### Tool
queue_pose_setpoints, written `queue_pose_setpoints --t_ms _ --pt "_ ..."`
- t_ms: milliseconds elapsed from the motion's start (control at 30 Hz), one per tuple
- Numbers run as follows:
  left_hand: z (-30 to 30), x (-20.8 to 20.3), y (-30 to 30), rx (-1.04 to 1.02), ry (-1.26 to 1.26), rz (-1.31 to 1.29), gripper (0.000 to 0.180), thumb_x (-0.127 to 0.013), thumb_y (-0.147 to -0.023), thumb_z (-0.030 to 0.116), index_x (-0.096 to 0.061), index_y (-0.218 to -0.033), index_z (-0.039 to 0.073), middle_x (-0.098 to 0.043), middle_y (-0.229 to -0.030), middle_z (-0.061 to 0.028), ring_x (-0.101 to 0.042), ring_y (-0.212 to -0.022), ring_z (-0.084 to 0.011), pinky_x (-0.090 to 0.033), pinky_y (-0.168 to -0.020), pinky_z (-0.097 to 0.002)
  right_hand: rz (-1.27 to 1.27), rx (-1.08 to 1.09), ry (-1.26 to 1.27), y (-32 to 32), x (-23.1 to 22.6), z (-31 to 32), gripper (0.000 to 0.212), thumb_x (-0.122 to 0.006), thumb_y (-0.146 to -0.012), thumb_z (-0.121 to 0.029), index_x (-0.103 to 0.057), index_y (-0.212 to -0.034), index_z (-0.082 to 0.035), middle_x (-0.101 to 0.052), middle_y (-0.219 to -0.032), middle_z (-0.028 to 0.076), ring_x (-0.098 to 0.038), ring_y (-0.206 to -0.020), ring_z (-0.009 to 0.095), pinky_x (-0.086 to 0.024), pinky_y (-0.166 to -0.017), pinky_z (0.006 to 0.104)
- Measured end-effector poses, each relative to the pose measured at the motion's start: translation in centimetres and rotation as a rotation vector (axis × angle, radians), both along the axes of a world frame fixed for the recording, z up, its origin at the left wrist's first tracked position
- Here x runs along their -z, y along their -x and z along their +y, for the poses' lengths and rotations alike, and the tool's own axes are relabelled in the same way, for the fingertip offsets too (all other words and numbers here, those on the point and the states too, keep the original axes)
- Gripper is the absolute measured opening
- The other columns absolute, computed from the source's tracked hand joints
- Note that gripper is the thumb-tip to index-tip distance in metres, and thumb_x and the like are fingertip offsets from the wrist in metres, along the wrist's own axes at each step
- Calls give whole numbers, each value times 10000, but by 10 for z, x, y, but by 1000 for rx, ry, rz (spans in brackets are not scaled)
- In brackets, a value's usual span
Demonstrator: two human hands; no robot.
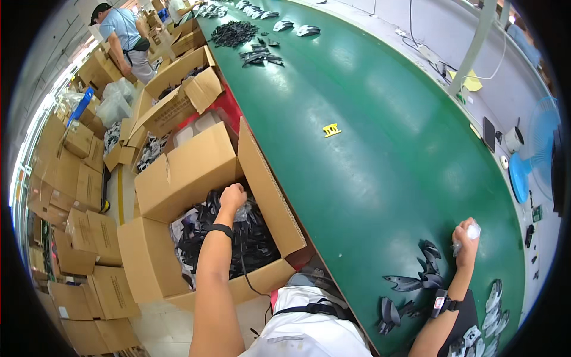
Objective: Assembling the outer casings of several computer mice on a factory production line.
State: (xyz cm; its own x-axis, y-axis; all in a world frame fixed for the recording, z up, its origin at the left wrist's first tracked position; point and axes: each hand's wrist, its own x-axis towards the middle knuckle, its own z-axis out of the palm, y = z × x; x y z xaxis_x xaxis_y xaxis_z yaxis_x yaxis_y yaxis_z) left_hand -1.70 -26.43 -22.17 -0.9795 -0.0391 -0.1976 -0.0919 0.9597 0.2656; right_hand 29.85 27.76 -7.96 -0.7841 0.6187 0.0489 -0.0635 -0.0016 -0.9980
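Note:
My left hand [232,197] is closed above an open cardboard box [151,262], with a bit of clear plastic showing below the fingers. Black plastic parts [202,238], some seemingly in clear wrapping, fill that box. Over the green table on the right, my right hand [466,238] is closed around crumpled clear plastic [473,230]. Just left of that forearm lie several loose black curved parts [425,271]. Grey-and-black shell parts [493,306] rest at the near right edge, partly behind my right arm.
The green table [357,190] runs away from me, with a yellow plastic piece [331,130] on it. A heap of small black parts [234,34] lies at its far end. More cardboard boxes [169,101] line its left side. A blue fan [520,178] stands right; a person [122,35] is far left.

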Motion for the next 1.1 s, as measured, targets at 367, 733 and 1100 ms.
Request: queue_pose_setpoints --t_ms 367,733,1100 --pt "-34 40 -27 18 102 -82 586 -694 -663 342 -532 -1171 99 -609 -1071 -217 -591 -1016 -369 -491 -853 -456 27 79 -14 -13 10 -14 211 -664 -697 -35 -459 -713 -78 -470 -621 -12 -454 -535 85 -381 -496 234" --pt "-37 -2 -16 -83 102 -60 386 -707 -707 375 -700 -986 108 -668 -1003 -149 -635 -961 -297 -500 -843 -388 45 253 -104 -9 14 -5 192 -636 -675 -10 -456 -658 -74 -439 -585 -38 -394 -507 50 -306 -464 233" --pt "-66 -6 -43 -134 4 93 384 -532 -803 412 -713 -820 74 -654 -835 -216 -638 -834 -373 -502 -791 -434 42 235 -83 -7 13 -6 203 -645 -670 -17 -452 -640 -75 -432 -585 -38 -387 -518 49 -308 -476 231"
